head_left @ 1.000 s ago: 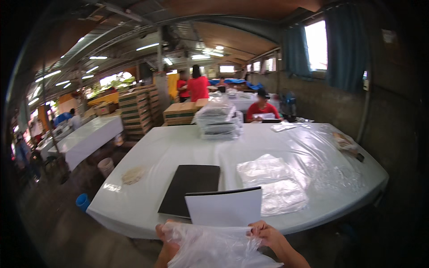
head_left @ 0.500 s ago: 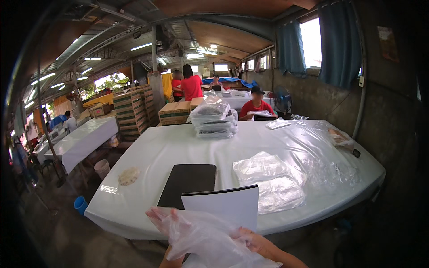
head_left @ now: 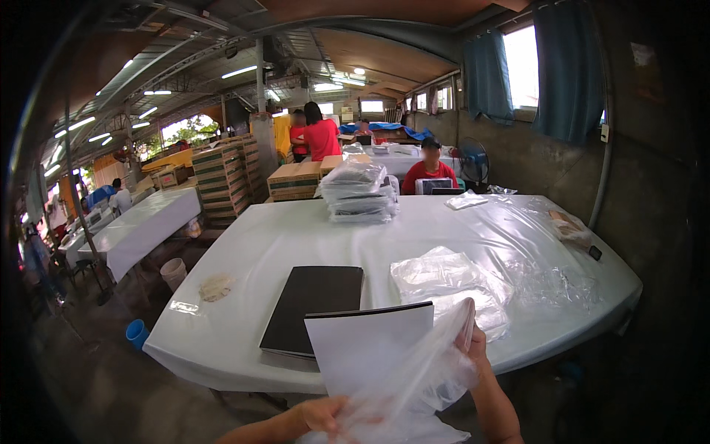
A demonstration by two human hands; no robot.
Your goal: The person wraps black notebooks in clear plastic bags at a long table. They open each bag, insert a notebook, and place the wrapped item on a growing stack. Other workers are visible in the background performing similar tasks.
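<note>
A clear plastic bag (head_left: 414, 392) stretches between my two hands at the near table edge. My right hand (head_left: 473, 348) is raised at the bag's upper right corner, its fingers closed on the film. Lower down, my left hand (head_left: 325, 416) grips the bag near its left side; part of its fingers is blurred behind the plastic. Just beyond, a white panel with a black edge (head_left: 362, 337) is tilted up, and the bag covers its lower right part. Behind the panel, a stack of flat black boards (head_left: 314, 300) lies on the table.
Loose clear bags (head_left: 444, 277) are piled right of the boards on the white-covered table (head_left: 244, 244). Wrapped items (head_left: 359, 192) are stacked at the far edge. A person in red (head_left: 429, 174) sits beyond. On the floor at left stand a blue bucket (head_left: 137, 334) and a pale one (head_left: 174, 274).
My right hand has risen to the right of the white panel, pulling the bag up with it. My left hand has dropped lower. The seated person's hands have shifted.
</note>
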